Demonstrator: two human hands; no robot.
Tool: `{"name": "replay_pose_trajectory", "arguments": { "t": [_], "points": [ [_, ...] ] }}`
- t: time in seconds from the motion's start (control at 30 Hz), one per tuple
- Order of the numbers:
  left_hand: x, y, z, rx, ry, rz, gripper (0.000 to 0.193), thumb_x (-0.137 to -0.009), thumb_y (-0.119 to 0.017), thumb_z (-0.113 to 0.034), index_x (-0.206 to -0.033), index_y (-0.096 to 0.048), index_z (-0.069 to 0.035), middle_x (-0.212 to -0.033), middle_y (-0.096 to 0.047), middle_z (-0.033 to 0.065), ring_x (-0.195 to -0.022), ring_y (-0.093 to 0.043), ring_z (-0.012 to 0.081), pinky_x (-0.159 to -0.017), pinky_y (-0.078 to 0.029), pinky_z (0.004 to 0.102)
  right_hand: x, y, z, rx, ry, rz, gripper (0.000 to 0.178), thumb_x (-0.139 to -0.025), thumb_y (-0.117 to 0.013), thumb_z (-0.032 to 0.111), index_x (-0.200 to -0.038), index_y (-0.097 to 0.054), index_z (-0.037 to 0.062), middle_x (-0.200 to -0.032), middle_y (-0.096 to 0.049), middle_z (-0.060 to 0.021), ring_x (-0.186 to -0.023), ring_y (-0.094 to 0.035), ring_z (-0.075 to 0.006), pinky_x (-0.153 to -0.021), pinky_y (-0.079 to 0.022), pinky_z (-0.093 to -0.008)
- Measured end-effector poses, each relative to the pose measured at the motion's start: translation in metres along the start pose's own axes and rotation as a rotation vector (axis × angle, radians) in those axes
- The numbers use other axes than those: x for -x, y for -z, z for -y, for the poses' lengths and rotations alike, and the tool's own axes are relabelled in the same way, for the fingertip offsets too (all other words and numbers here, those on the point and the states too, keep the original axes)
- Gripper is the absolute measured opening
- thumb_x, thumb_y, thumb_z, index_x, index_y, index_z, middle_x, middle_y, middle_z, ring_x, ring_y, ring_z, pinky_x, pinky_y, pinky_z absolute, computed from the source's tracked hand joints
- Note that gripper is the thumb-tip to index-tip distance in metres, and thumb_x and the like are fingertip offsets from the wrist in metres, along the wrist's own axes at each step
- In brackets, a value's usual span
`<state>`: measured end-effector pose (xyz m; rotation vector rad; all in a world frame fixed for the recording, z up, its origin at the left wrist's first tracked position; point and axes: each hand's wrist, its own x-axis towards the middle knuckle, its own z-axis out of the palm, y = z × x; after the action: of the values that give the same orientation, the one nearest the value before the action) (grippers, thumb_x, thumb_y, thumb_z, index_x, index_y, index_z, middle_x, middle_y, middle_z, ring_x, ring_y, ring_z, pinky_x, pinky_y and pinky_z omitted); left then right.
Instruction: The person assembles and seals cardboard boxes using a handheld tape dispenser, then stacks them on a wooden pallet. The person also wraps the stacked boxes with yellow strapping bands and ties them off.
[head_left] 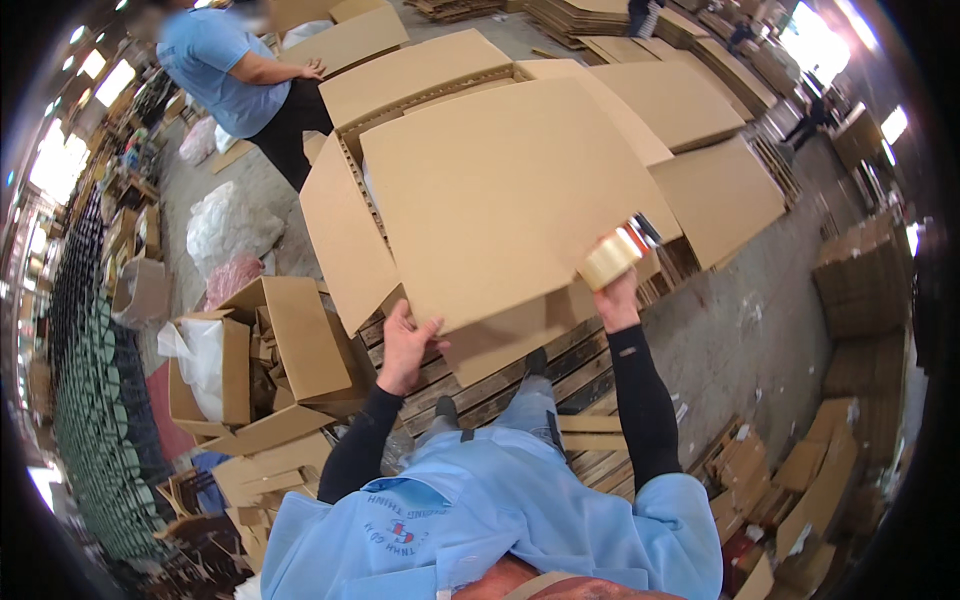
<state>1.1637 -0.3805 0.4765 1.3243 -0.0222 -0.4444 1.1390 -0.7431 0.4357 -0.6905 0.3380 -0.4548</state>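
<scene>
A large cardboard box (325,205) stands in front of me with its flaps spread outward. Over its top lies a broad tan cardboard sheet (510,190), its near corner toward me. That corner is pinched by my left hand (405,350), the thumb against its edge and some fingers partly hidden. My right hand (617,297) is closed round a tape dispenser (620,252) carrying a wide roll of yellowish tape. It is held over the sheet's right near edge; whether the tape touches the cardboard I cannot tell.
Wooden pallet slats (490,385) lie below the box, by my feet. An open carton (300,350) with cardboard pieces and white plastic stands at left. A co-worker in a blue shirt (215,70) is at far left. Flattened cardboard (800,480) is heaped at lower right.
</scene>
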Motion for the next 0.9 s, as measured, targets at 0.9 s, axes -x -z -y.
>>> {"name": "replay_pose_trajectory", "arguments": {
  "t": [0.9],
  "points": [
    [-0.134,-0.004,-0.033,-1.897,0.123,-0.311,0.044,-0.076,-0.072,-0.050,-0.070,-0.073,-0.007,-0.069,-0.069,0.0155,-0.073,-0.070,0.0357,-0.071,-0.056,0.0432,-0.253,-0.018,0.001,1.096,-0.069,0.498,0.038,-0.075,-0.059,-0.003,-0.112,-0.068,0.0014,-0.095,-0.071,-0.0081,-0.087,-0.065,-0.0181,-0.078,-0.051,-0.0333]
  ]
}}
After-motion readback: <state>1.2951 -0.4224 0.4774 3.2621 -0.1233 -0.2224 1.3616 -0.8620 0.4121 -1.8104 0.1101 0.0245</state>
